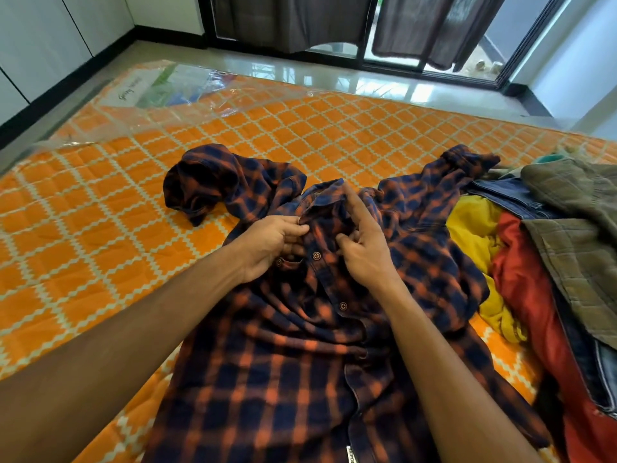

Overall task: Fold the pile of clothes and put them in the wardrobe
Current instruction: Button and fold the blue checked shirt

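Observation:
A navy and orange checked shirt [300,362] lies face up on the orange patterned mattress [100,262], its sleeves crumpled out to both sides. My left hand [270,248] pinches the shirt's front edge just below the collar. My right hand [364,248] pinches the opposite front edge there, its index finger stretched up along the collar. Two buttons show on the placket between and below the hands. A pile of clothes [534,245] lies to the right: yellow and red garments, jeans and an olive checked garment on top.
Clear plastic wrapping [173,91] covers the mattress's far left corner. White cabinet doors [43,45] line the left wall. Beyond the mattress is glossy tiled floor [334,75], then a sliding glass door with dark curtains [417,31].

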